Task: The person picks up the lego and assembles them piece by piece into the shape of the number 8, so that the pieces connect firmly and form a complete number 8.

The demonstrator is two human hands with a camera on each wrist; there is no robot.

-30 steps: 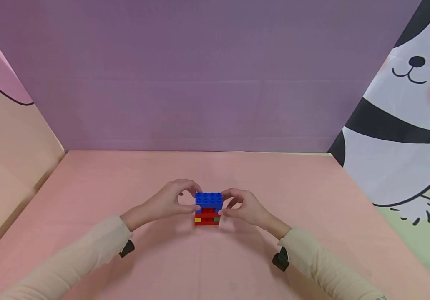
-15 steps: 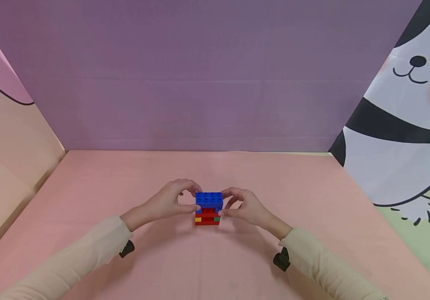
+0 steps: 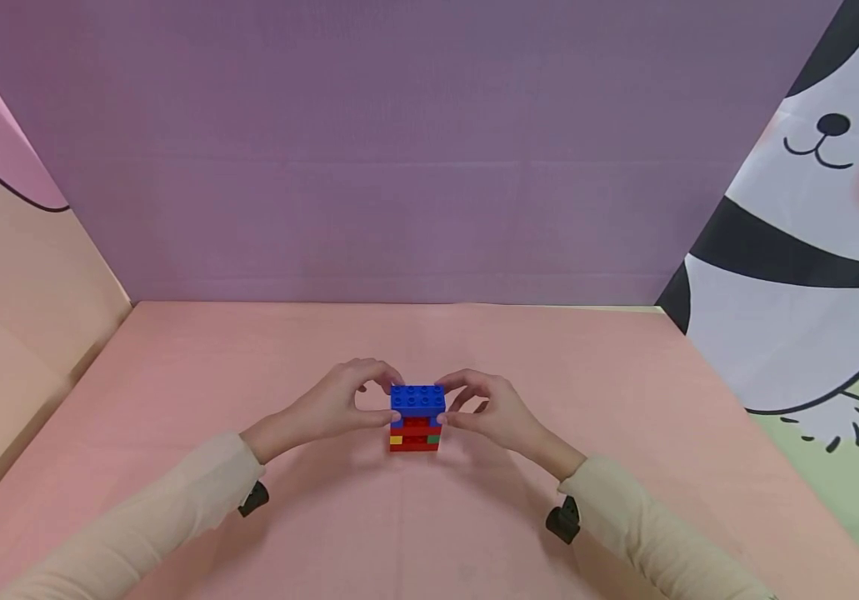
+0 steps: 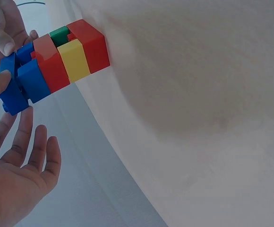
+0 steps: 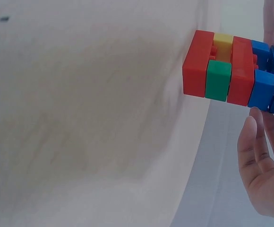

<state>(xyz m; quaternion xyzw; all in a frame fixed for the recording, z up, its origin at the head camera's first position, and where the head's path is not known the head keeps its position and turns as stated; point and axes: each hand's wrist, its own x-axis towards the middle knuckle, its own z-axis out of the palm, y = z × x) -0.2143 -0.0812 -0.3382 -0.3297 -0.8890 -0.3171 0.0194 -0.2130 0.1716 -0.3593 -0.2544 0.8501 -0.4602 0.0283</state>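
A stack of toy building bricks stands on the pink table, topped by a long blue brick (image 3: 417, 400) with studs. My left hand (image 3: 332, 407) pinches its left end between thumb and fingers; my right hand (image 3: 502, 412) pinches the right end. Below it, the left wrist view shows a small blue brick (image 4: 34, 81), a long red brick (image 4: 52, 64), a small yellow brick (image 4: 74, 60) and a red base brick (image 4: 89, 46). A small green brick (image 5: 218, 80) faces the right wrist camera. A narrow gap shows under the top brick, which looks slightly tilted.
The pink tabletop (image 3: 399, 533) spreads around the stack. Behind it rises a purple backdrop (image 3: 399, 167), and a panda picture (image 3: 796, 333) covers the right side. A beige panel (image 3: 24, 333) borders the left. Dark wrist cameras hang below both sleeves.
My right fingers and thumb have shifted slightly upward along the right end of the top blue brick. The left hand and the stack stay in place.
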